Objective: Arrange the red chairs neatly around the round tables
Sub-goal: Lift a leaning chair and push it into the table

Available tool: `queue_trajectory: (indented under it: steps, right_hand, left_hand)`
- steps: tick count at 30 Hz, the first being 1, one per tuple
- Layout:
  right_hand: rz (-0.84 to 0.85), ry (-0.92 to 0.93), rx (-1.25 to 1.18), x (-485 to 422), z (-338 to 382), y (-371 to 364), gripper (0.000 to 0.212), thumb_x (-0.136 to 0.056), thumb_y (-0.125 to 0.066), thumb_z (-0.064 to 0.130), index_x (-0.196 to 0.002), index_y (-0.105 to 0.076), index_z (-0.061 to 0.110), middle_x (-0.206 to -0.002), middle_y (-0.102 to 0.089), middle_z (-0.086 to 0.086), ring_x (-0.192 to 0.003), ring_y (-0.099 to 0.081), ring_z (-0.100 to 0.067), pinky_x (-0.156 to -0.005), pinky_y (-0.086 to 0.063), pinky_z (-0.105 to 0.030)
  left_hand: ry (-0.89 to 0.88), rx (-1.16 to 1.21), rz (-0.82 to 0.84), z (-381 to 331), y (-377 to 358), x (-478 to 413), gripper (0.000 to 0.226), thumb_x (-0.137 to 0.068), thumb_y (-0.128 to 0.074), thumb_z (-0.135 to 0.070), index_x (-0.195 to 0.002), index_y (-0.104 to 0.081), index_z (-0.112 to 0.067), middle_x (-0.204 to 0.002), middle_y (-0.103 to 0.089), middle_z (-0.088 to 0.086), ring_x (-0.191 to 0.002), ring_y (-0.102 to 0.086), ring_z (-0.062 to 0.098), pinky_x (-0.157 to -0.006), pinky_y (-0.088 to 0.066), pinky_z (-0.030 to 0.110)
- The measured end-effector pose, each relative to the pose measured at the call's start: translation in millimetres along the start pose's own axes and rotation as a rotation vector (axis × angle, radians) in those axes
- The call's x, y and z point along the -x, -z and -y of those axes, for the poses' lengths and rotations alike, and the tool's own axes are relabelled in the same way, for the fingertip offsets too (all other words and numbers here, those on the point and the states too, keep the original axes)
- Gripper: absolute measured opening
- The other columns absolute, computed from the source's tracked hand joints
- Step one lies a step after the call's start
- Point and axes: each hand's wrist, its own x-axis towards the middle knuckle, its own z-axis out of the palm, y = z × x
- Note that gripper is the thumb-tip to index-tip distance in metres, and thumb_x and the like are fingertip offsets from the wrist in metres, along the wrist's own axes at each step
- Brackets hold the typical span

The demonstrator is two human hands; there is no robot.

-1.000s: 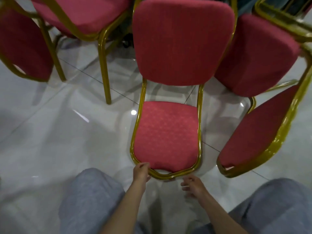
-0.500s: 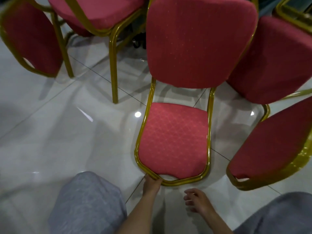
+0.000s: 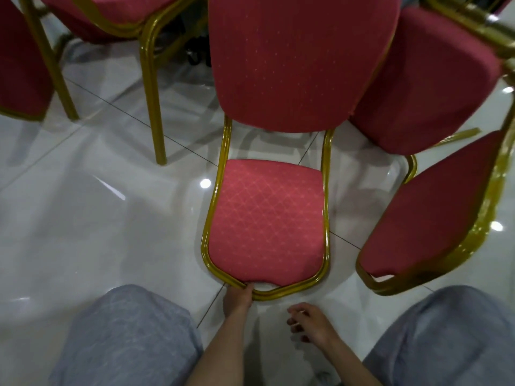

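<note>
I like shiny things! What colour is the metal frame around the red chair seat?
Gold. The chair frame is a glossy yellow-gold, seen best in the head view.

Chair between two chairs, floor beneath.

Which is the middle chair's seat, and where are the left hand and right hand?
middle chair's seat [image 3: 267, 215], head view, cushion centre.
left hand [image 3: 237, 299], head view, back of hand.
right hand [image 3: 315, 325], head view, knuckles.

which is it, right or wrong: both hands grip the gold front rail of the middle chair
Wrong. Only the left hand grips the gold front rail of the middle chair; the right hand is off it, holding nothing, in the head view.
</note>
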Motion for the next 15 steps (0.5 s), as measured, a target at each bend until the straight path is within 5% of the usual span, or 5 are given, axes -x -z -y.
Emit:
queue_trajectory:
  steps: [15]
  right_hand:
    - [-0.096, 0.142, -0.108, 4.2, 24.7, -8.5, 0.016, -0.101, -0.054, 0.008, -0.097, -0.069, 0.009, -0.087, -0.075, -0.011, -0.073, -0.066, -0.019, -0.062, -0.046, -0.030]
  left_hand:
    - [0.034, 0.224, -0.163, 2.9, 1.6, 18.6, 0.028, -0.090, -0.070, -0.033, -0.100, -0.074, -0.007, -0.096, -0.076, 0.014, -0.090, -0.073, 0.035, -0.087, -0.060, 0.047]
